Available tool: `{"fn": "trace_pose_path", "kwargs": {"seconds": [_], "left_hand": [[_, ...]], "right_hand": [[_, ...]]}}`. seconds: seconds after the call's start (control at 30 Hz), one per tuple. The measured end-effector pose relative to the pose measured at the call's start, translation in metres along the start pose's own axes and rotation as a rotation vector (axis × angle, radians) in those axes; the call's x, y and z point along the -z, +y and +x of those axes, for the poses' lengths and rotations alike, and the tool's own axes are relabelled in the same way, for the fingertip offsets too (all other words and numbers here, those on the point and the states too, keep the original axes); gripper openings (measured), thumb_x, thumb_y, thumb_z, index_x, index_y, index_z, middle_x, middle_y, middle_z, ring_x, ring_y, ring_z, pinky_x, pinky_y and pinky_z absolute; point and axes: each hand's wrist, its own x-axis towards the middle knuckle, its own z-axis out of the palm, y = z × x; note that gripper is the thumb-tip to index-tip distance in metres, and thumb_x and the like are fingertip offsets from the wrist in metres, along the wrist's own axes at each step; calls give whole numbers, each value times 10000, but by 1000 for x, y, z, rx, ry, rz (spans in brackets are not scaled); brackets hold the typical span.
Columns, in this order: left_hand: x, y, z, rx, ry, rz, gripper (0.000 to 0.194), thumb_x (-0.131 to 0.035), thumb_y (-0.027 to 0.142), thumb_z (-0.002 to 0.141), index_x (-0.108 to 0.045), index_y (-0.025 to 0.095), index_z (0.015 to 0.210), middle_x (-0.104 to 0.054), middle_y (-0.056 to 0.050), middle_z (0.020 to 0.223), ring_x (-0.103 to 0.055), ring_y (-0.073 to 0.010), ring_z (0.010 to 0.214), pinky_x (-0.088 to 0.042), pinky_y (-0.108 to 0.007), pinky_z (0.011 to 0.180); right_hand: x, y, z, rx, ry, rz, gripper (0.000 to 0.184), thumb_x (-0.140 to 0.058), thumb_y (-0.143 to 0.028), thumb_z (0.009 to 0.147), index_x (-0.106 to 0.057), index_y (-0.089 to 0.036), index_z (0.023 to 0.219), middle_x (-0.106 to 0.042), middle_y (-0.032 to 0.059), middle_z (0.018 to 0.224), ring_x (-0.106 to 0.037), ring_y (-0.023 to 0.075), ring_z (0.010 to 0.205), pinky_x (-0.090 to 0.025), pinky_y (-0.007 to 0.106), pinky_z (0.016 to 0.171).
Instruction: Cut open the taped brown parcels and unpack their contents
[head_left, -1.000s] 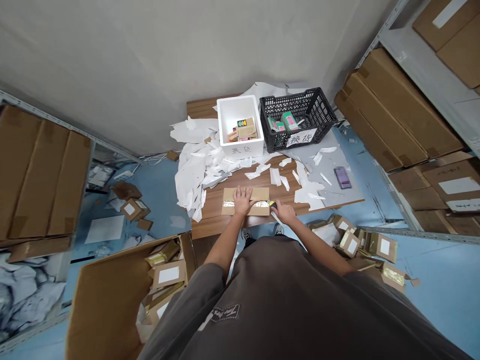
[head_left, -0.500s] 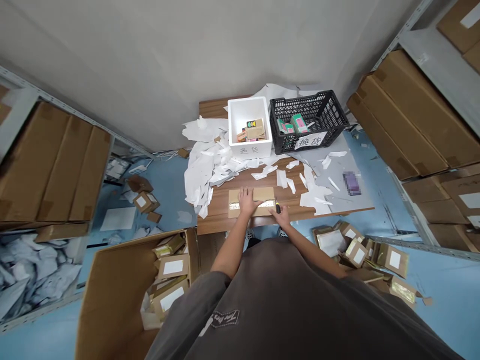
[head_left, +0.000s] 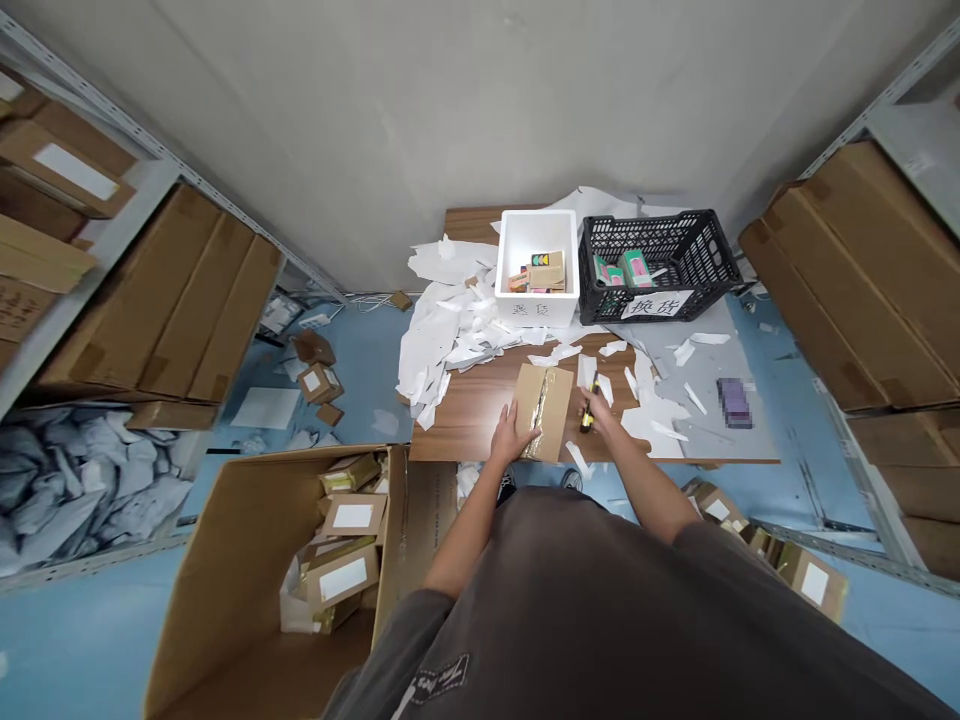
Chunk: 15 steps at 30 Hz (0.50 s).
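Note:
A small brown cardboard box [head_left: 546,410] sealed with shiny tape lies on the wooden table [head_left: 472,410], its long side pointing away from me. My left hand [head_left: 511,437] rests on the box's near left corner, fingers curled on its edge. My right hand [head_left: 601,415] is just right of the box, closed round a black and yellow cutter [head_left: 589,408] that points toward the box.
A white foam bin [head_left: 537,260] and a black crate [head_left: 656,262] with small packs stand at the table's back. White paper scraps [head_left: 450,330] cover its left and middle. An open carton [head_left: 300,560] of parcels sits on the floor at left. Shelves with cartons flank both sides.
The box has been turned from lying crosswise to lying lengthwise. My left hand moved from its top to its near left corner. My right hand with the cutter shifted right and farther away.

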Motion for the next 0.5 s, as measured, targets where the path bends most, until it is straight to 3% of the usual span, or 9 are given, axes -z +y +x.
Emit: {"fn": "trace_pose_path", "kwargs": {"seconds": [0.1, 0.2, 0.3, 0.37, 0.43, 0.5], "left_hand": [[-4, 0, 1, 125, 26, -75, 1283, -898, 614, 782, -176, 213, 1764, -506, -228, 1661, -543, -381, 1501, -471, -425, 1164], [-7, 3, 3, 200, 25, -88, 1236, -934, 574, 748, -271, 221, 1729, -588, -230, 1576, -641, -401, 1385, -516, -451, 1101], [-11, -4, 6, 154, 38, -227, 1116, -959, 559, 727, -411, 266, 1654, -655, -163, 1524, -667, -357, 1357, -529, -438, 1109], [-13, -17, 8, 119, 28, -440, 1045, -948, 572, 746, -461, 280, 1624, -698, -114, 1488, -688, -302, 1336, -541, -403, 1121], [-15, -34, 13, 124, 3, -636, 947, -868, 608, 833, -484, 253, 1622, -705, -109, 1494, -696, -259, 1339, -547, -371, 1135], [-14, -52, 19, 197, 8, -664, 848, -730, 651, 938, -500, 204, 1621, -668, -136, 1547, -654, -244, 1413, -527, -361, 1169]], "right_hand": [[22, 39, -32, -243, -253, 198, 175, -674, -393, 922, -597, -245, 975, -743, 77, 800, -759, 258, 751, -648, 388, 724], [16, 60, -57, -207, -328, 218, 286, -729, -317, 790, -672, -242, 1060, -782, 66, 899, -785, 269, 874, -661, 415, 814], [-4, 54, -71, -78, -247, 54, 364, -708, -310, 716, -738, -234, 1072, -819, 74, 1014, -766, 305, 1112, -628, 444, 992], [-15, 42, -76, 35, -201, -85, 391, -694, -313, 695, -777, -244, 1071, -820, 77, 1199, -670, 317, 1345, -534, 456, 1159], [-25, 31, -79, 110, -210, -166, 415, -692, -313, 691, -794, -273, 1091, -774, 55, 1373, -552, 302, 1494, -422, 447, 1266], [-35, 25, -81, 78, -270, -130, 459, -690, -323, 707, -778, -300, 1157, -737, 47, 1450, -547, 287, 1504, -423, 451, 1263]]}}
